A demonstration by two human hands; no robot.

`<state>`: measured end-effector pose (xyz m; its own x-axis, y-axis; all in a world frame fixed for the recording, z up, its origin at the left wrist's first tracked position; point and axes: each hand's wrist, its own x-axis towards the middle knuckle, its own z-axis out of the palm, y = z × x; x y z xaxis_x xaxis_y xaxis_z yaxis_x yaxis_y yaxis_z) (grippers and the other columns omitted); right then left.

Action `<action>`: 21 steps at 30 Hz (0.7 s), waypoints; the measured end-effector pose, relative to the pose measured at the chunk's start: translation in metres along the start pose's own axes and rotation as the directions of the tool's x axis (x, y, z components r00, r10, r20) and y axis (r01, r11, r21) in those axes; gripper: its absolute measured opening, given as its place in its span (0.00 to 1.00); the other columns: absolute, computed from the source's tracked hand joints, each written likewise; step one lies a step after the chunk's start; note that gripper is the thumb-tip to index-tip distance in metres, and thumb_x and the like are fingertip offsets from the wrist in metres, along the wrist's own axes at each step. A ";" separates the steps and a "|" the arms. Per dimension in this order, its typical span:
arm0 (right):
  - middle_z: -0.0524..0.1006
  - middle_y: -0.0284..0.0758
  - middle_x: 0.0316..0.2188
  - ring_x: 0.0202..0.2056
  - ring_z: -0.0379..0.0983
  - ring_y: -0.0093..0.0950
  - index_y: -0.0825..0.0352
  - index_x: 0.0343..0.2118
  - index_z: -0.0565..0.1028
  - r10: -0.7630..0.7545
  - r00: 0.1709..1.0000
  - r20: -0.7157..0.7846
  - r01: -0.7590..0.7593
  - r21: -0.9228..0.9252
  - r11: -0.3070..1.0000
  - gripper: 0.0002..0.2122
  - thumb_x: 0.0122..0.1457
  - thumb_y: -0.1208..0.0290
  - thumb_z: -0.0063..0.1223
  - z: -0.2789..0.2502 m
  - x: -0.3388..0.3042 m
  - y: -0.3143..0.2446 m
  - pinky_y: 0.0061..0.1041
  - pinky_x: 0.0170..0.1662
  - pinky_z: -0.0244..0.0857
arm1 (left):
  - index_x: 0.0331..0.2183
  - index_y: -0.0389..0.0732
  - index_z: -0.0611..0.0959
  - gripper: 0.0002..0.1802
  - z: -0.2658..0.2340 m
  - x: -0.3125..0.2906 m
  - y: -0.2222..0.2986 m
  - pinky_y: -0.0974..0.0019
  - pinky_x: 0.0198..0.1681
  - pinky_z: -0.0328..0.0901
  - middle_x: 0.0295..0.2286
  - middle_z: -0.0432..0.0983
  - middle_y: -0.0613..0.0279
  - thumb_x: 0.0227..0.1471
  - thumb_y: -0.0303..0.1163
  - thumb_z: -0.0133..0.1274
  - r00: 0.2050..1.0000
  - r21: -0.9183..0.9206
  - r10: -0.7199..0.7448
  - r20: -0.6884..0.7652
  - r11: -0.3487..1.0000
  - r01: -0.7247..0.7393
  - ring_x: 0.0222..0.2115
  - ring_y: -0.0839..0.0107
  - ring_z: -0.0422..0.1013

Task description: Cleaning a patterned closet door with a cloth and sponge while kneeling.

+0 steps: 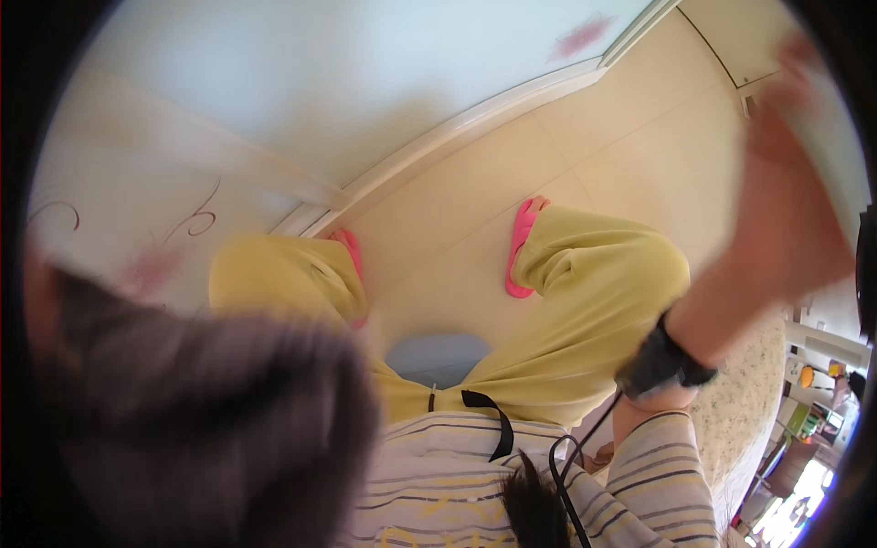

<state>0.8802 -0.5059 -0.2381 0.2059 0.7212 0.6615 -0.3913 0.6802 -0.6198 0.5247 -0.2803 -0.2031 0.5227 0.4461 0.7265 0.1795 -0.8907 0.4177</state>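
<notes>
A large dark grey-brown cloth [219, 420], blurred and close to the camera, covers the lower left. At its upper left edge, against the picture's rim, shows a strip of skin that looks like part of my left hand [38, 297]. Its fingers are hidden, so its grip on the cloth does not show. On the right side my right hand [790, 183] is raised and smeared by motion, fingers toward the upper right. I see nothing in it, but its fingers are too blurred to read. A black strap [667, 361] with a cord [571, 457] circles that arm.
My knees in yellow trousers [594, 301] are spread above pink slippers [521, 247] on a beige tiled floor [438, 265]. Pale panels with red patterns [320, 82] stand close in front. A flowered cover [749, 402] lies at my right, with various household items beyond it.
</notes>
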 end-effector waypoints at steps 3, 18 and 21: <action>0.73 0.48 0.48 0.47 0.72 0.45 0.73 0.54 0.64 0.019 0.753 -0.658 -0.166 -0.162 0.973 0.23 0.64 0.59 0.45 -0.022 0.012 0.142 0.48 0.55 0.65 | 0.46 0.31 0.80 0.21 0.062 -0.010 -0.047 0.71 0.43 0.68 0.41 0.79 0.60 0.64 0.41 0.49 0.929 -0.165 -0.360 0.089 0.914 0.370 0.38 0.73 0.75; 0.68 0.50 0.53 0.49 0.70 0.43 0.63 0.60 0.62 0.338 -0.026 -0.941 -0.706 0.257 0.660 0.27 0.59 0.58 0.49 -0.110 -0.057 0.374 0.39 0.46 0.70 | 0.48 0.33 0.76 0.22 0.198 -0.004 -0.050 0.71 0.46 0.66 0.39 0.78 0.60 0.55 0.33 0.60 0.588 -0.400 -0.538 0.604 0.434 0.807 0.40 0.75 0.72; 0.66 0.54 0.53 0.51 0.69 0.47 0.63 0.63 0.60 0.190 -0.049 -0.981 -0.767 0.159 0.622 0.29 0.60 0.59 0.48 -0.093 -0.049 0.399 0.39 0.53 0.65 | 0.47 0.32 0.76 0.21 0.195 -0.011 -0.048 0.70 0.45 0.67 0.39 0.78 0.59 0.54 0.30 0.60 0.627 -0.389 -0.528 0.572 0.498 0.775 0.40 0.74 0.73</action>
<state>0.7970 -0.2576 -0.5575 0.7949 0.2225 -0.5645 -0.5439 -0.1511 -0.8255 0.6732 -0.2600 -0.3375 0.7099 0.7001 -0.0770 0.1699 -0.0641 0.9834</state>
